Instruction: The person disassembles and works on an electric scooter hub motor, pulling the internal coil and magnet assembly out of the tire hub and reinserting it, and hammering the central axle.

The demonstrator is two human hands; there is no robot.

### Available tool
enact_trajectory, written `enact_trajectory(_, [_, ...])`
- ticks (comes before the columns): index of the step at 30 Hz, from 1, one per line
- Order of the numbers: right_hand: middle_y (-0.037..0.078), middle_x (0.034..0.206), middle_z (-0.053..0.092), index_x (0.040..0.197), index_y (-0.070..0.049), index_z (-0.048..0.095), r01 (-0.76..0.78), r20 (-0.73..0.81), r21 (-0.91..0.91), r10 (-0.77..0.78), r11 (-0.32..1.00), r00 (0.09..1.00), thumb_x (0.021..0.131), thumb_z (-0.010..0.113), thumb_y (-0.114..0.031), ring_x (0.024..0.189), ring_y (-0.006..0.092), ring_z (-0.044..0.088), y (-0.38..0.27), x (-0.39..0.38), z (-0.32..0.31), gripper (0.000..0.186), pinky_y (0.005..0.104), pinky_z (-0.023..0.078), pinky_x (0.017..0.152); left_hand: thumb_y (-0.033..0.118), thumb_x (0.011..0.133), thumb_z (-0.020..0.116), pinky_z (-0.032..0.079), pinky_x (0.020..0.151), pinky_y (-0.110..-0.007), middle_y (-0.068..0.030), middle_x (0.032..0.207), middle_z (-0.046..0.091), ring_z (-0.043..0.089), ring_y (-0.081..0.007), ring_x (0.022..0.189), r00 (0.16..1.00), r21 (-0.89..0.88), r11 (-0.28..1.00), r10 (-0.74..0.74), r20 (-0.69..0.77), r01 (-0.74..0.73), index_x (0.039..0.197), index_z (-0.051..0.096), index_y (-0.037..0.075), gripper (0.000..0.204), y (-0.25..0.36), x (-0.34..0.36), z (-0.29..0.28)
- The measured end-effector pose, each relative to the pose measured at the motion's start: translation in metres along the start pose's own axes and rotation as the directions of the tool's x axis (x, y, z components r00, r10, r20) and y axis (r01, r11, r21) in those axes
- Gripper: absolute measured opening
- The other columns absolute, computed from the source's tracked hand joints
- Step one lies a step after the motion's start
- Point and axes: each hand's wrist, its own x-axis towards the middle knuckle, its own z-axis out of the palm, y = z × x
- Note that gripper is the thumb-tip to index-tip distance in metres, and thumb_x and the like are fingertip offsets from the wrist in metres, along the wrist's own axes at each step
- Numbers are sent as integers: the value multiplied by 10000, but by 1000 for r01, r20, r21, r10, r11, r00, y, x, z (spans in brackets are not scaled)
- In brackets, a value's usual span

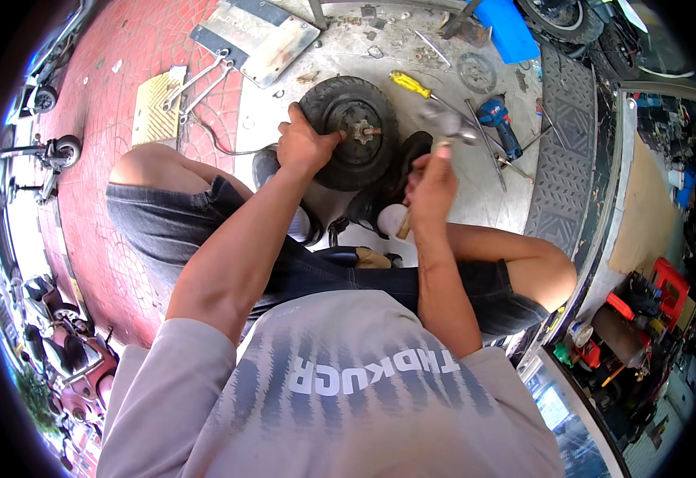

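Observation:
A small black wheel [361, 155] with a thick tyre stands between my feet, its hub and a short axle stub facing up toward me. My left hand [303, 145] grips its left side, thumb over the rim and fingers along the tyre. To the right of the wheel, my right hand [432, 187] is closed round the wooden handle of a hammer [448, 122]. The metal hammer head is blurred and raised above the floor, apart from the wheel. Just beyond it lies a screwdriver with a yellow handle [409, 82].
A blue cordless drill [501, 127] lies at the right among thin metal rods. Two spanners [197, 83] rest at the left by a metal plate [265, 46] and a yellow ridged tile [157, 105]. A blue container [510, 32] stands at the back; a ridged mat [565, 151] runs along the right.

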Motion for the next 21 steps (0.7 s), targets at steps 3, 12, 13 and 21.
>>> enact_trajectory(3, [-19,611,469,910,-66,605,-130,161,-197,163,972,973,1108,494,-630,439,89,385,16,4,0,608,285,319,395,489,735,950,552,1049,-512,-321,1391,563,664,-487,1220,999,-24,1000,8,-31,-9,1551,358,48,1100,-9,3,3])
enact_trajectory(12, [-14,613,477,878,-66,593,27,98,-175,-10,984,995,1115,480,-622,444,95,403,20,8,-4,616,290,314,406,494,731,951,560,1021,-528,-318,1361,570,664,-497,1200,998,5,999,34,-50,-34,1488,403,62,1029,1,3,6])
enact_trajectory(13, [-10,608,473,881,-64,597,4,136,-259,33,966,990,1109,488,-627,445,96,404,27,13,-4,617,290,313,407,495,731,950,559,1020,-529,-321,1366,568,663,-498,1201,998,-8,999,30,-54,-31,1490,401,62,1032,-2,6,5])
enact_trajectory(21, [32,637,563,828,-43,671,-6,49,-11,6,1000,999,1122,498,-568,525,144,522,-9,5,-9,626,334,412,490,497,734,945,553,1025,-532,-320,1350,585,658,-503,1216,999,23,1000,21,-47,-20,1507,385,56,1052,0,3,7])
